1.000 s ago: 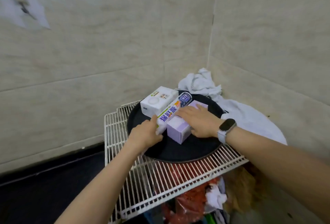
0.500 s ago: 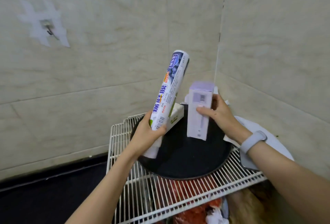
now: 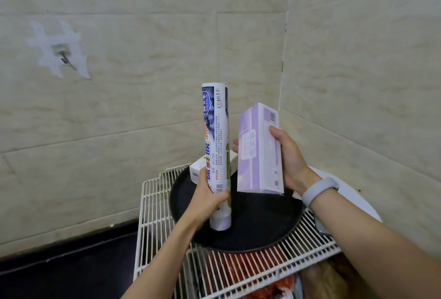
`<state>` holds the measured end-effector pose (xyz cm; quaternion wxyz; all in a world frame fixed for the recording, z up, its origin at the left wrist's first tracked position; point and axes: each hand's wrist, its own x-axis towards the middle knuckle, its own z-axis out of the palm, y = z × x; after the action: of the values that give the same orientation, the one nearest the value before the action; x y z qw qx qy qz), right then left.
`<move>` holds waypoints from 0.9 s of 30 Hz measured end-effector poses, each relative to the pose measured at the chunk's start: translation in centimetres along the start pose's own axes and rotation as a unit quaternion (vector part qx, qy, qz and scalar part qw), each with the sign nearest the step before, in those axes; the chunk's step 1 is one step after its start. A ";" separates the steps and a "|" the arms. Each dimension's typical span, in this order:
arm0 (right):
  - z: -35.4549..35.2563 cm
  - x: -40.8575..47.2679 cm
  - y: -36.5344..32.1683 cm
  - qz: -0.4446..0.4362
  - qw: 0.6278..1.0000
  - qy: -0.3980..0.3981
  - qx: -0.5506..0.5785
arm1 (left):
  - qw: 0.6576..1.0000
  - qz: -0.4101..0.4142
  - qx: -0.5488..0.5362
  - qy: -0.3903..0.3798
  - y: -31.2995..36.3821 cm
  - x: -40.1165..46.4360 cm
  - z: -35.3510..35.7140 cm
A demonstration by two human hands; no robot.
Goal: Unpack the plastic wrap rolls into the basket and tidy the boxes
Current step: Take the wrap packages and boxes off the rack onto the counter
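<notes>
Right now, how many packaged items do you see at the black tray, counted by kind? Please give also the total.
Wrapped rolls: 1, the plastic wrap roll, upright in the left hand.
Purple boxes: 1, the purple box, held up by the right hand.
White boxes: 1, the white box on the black tray, behind the roll.
Total: 3

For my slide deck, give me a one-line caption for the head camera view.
Left hand holds a plastic wrap roll upright, right hand a purple box, above a black tray.

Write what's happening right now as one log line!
left hand: grips plastic wrap roll upright | right hand: holds purple box upright | white box: on black tray
</notes>
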<state>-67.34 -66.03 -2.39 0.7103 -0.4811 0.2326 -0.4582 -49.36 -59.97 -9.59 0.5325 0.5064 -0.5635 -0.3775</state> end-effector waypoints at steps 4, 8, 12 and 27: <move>0.7 0.0 -0.1 -0.004 1.000 0.001 -0.027 | 0.998 0.038 0.005 -0.040 2.1 -0.2 -0.7; 0.6 -0.5 -0.3 -0.009 0.999 -0.020 -0.028 | 0.996 0.081 -0.001 -0.034 4.2 0.5 -0.9; 0.3 -1.2 -0.3 -0.013 1.000 -0.016 -0.020 | 0.997 0.079 0.020 -0.003 3.4 0.1 -0.3; 5.6 -1.3 3.5 0.055 0.996 0.052 -0.056 | 0.966 0.063 0.044 0.245 7.2 -4.8 -7.8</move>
<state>-62.15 -61.81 -3.25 0.6937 -0.4820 0.3203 -0.4288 -43.27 -52.94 -2.49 0.6540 0.5697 -0.4631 -0.1822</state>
